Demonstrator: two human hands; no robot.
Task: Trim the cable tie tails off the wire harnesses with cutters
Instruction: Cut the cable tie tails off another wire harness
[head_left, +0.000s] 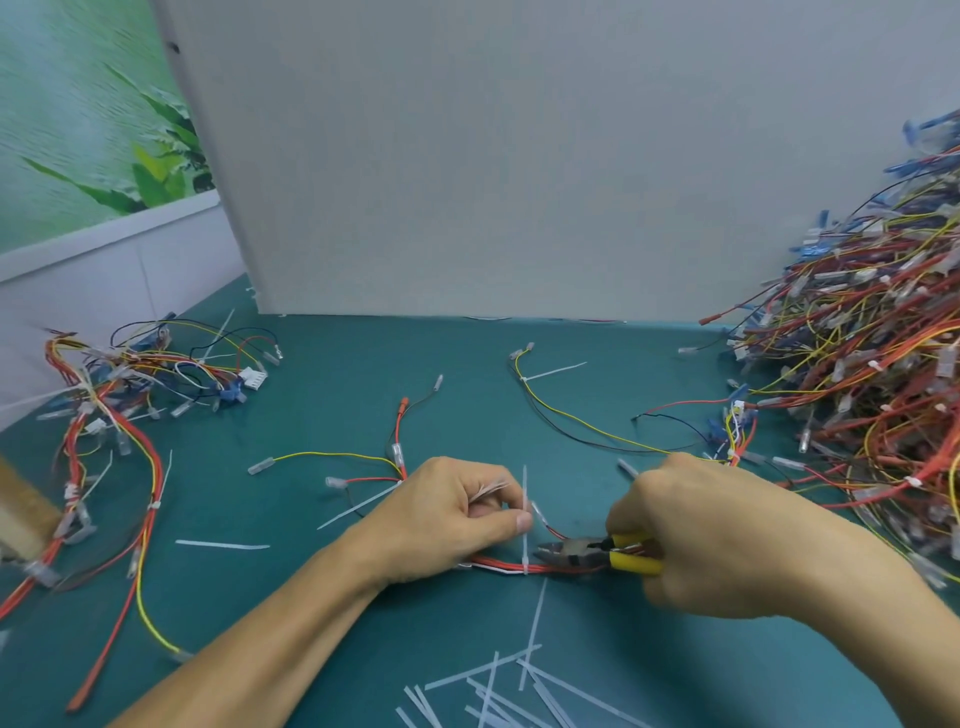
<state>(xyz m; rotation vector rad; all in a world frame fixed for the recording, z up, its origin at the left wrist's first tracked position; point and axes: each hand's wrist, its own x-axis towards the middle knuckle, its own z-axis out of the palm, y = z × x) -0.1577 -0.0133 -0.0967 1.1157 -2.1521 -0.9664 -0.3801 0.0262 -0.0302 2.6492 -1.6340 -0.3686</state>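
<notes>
So the red wire harness (493, 564) lies flat on the teal worktop (332, 405), right in front, between both hands. The left hand (452, 514) has its fingers curled in, thumb and forefinger pinching the white cable tie tail (524, 493), which sticks straight up from the bundle. The right hand (691, 530) has its fingers wrapped tight round the yellow-handled cutters (587, 553). The nose points left, just beside the tie and low down by the wires; can't tell if the blades are touching it. A heap of loose white cut tie strips (493, 691) sits near the front edge. There's a huge tangle of red, yellow and blue harnesses (857, 389) on the right and a smaller bunch of harnesses (130, 384) on the left.
</notes>
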